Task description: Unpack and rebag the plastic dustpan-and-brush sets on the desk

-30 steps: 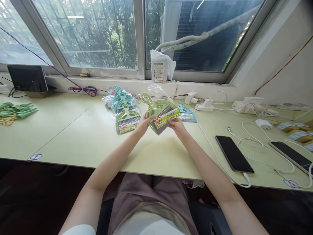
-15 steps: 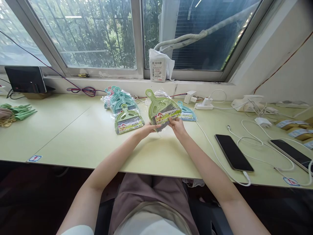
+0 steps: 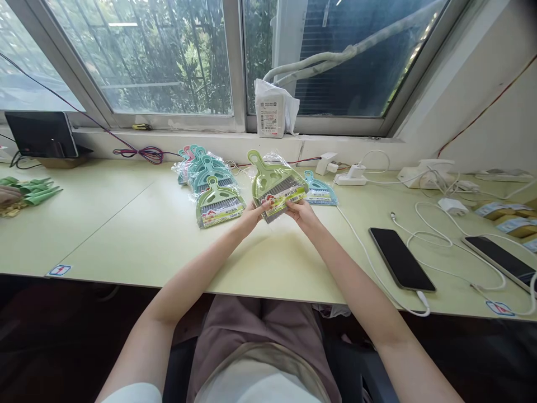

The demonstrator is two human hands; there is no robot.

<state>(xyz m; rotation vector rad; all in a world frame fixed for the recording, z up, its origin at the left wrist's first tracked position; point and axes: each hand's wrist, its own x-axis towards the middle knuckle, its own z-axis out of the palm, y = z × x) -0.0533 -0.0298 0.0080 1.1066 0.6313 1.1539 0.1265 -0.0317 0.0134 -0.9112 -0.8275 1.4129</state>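
Between both hands I hold a green dustpan and brush set [image 3: 274, 178] in clear plastic wrap, raised a little over the table and tilted, handle up to the left. My left hand [image 3: 250, 216] grips its lower left edge. At the lower right edge, my right hand [image 3: 302, 214] is closed on the wrap and label. Another wrapped green dustpan set [image 3: 220, 202] lies just left of my left hand. Behind it overlap several more wrapped dustpan sets [image 3: 205, 168], teal and one pink. A single blue dustpan set [image 3: 319, 190] lies to the right, partly behind the held one.
The pale table [image 3: 138, 240] carries a tablet [image 3: 39, 134] and green items [image 3: 39, 190] at left. At right are a phone [image 3: 400, 258] on a charging cable, a second phone [image 3: 501, 260], power strips [image 3: 350, 178] and loose white cables. A wrapped box [image 3: 271, 116] stands on the sill.
The held dustpan set has shifted slightly left and its angle has altered a little. My left thumb now lies over its front. Other things on the table stay as they were.
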